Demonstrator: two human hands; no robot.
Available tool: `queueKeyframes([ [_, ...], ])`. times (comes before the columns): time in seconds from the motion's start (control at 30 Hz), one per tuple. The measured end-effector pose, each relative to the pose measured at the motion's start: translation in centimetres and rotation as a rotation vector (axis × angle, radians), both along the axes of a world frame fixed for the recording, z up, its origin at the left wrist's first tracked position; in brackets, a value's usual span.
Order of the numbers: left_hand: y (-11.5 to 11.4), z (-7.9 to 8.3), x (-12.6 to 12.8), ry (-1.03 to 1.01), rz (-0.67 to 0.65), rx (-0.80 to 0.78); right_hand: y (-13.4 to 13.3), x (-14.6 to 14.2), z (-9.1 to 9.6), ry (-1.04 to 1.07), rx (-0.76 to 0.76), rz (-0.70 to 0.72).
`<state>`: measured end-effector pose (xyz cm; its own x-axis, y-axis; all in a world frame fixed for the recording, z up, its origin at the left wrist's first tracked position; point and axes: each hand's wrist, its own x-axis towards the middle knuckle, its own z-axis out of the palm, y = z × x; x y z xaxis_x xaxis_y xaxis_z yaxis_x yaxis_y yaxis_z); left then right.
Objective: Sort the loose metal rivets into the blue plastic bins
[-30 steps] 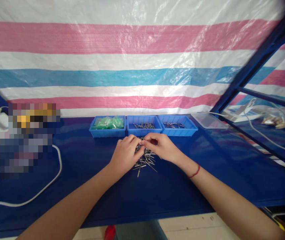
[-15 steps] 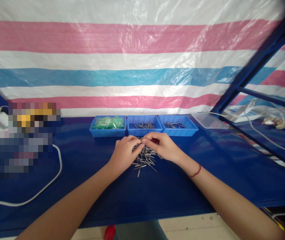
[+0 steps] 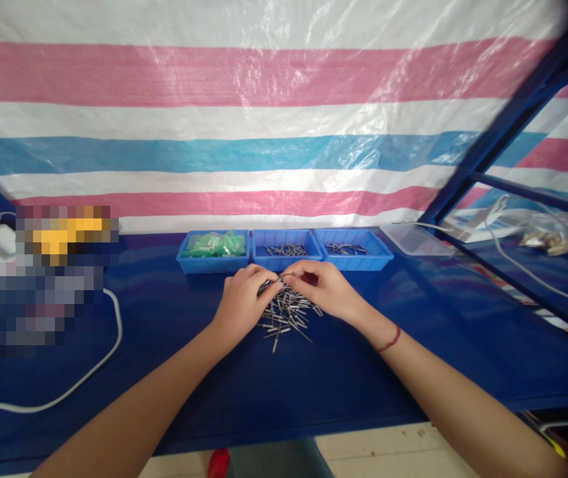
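Observation:
A loose pile of metal blind rivets [image 3: 288, 311] lies on the blue tabletop, their thin stems pointing every way. Over its far side, my left hand [image 3: 244, 299] pinches thumb and forefinger together. My right hand [image 3: 326, 290] meets it from the other side, also in a pinch, fingertips almost touching. A thin rivet [image 3: 284, 275] appears to be between the fingertips, mostly hidden by them. Behind the hands, the middle blue bin [image 3: 286, 265] and the right blue bin [image 3: 356, 263] each hold some rivets.
To the left, a third blue bin [image 3: 214, 266] holds green items in clear plastic bags. A translucent lid [image 3: 416, 240] lies right of the bins. A white cable [image 3: 44, 406] loops across the left tabletop beside a blurred-out area. Blue frame bars [image 3: 500, 126] rise at right.
Both hands stay pinched over the pile. My left hand has shifted slightly left, and the fingertips are a little farther apart. The view has moved a touch.

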<state>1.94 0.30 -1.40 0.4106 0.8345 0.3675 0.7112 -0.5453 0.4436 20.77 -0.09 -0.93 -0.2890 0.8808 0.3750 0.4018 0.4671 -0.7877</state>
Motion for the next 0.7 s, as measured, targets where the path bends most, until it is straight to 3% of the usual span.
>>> queueKeyframes([
  [0.37,0.2,0.1,-0.1,-0.098,-0.015,0.031,0.3,0.6,0.2,-0.126,0.095,-0.021],
  [0.47,0.1,0.1,-0.1,-0.096,-0.032,0.025,0.8,1.9,0.7,-0.17,0.221,-0.186],
  [0.6,-0.6,0.5,0.1,0.057,-0.08,0.03,2.0,4.9,0.9,-0.326,0.399,-0.534],
  [0.7,-1.3,0.9,0.1,0.183,-0.086,0.051,2.8,6.6,0.7,-0.508,0.349,-0.701],
])
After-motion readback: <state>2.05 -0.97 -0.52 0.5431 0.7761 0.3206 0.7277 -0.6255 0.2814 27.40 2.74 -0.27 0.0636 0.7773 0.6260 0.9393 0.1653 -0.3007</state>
